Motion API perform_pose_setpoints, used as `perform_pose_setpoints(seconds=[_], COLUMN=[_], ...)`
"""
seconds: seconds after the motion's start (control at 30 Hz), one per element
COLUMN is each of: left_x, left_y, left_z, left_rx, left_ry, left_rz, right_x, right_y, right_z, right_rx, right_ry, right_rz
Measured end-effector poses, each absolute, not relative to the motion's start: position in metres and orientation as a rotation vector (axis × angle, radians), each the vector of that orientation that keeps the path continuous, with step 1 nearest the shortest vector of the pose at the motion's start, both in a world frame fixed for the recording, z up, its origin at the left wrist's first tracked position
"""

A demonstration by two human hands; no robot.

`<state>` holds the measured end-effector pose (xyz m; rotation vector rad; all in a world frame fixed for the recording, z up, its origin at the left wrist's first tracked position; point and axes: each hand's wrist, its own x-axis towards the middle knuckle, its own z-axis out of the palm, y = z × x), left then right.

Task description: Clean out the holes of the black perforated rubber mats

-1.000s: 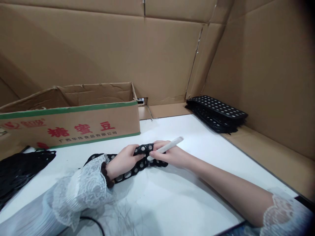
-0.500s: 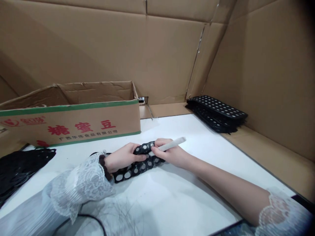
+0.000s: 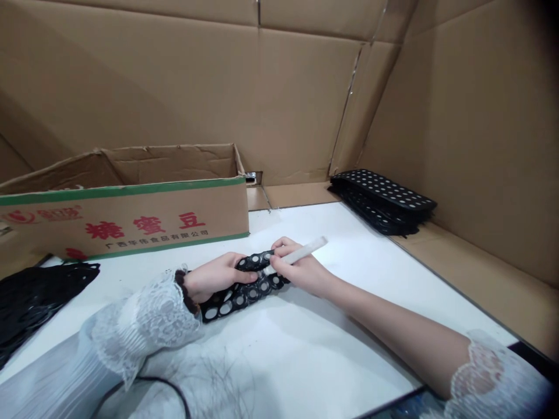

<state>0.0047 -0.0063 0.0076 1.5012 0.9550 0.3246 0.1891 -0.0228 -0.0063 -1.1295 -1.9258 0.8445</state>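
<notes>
A black strip-like piece with rows of pale round dots (image 3: 239, 301) lies on the white table in front of me. My left hand (image 3: 219, 277) is closed on its upper part, thumb across the front and fingers behind, folding or lifting the top edge. At the piece's right end, my right hand (image 3: 301, 270) grips a slim white pen-like stick (image 3: 309, 249) between thumb and fingers. The stick's back end points up to the right. Its lower tip comes down among the dots near my left thumb; whether it touches the surface I cannot tell.
An open cardboard box (image 3: 218, 206) with red lettering stands at the back left. A pile of black material (image 3: 39, 297) lies at the left edge. Stacked black dotted sheets (image 3: 388, 192) rest at the back right. Cardboard walls (image 3: 301, 99) enclose the white table (image 3: 332, 355).
My right hand has shifted slightly, its fingers bending more around the white stick, and the stick's tip now shows lower among the dots. My left hand keeps its hold on the dotted piece.
</notes>
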Motion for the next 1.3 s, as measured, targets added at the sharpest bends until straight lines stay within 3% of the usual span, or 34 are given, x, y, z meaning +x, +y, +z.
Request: perform_pose_setpoints(seconds=[0.37, 0.9, 1.3], left_x=[0.006, 0.003, 0.006], left_y=[-0.010, -0.006, -0.003], left_z=[0.008, 0.001, 0.010], left_rx=[1.457, 1.424, 1.968], left_ry=[0.976, 0.991, 1.149], left_rz=[0.332, 0.420, 0.344], right_x=[0.179, 0.173, 0.194], right_y=[-0.028, -0.017, -0.016], right_z=[-0.014, -0.024, -0.012], right_rx=[-1.306, -1.244, -1.089], right_ry=[-1.666, -2.105, -2.067], right_rz=[0.883, 0.203, 0.849])
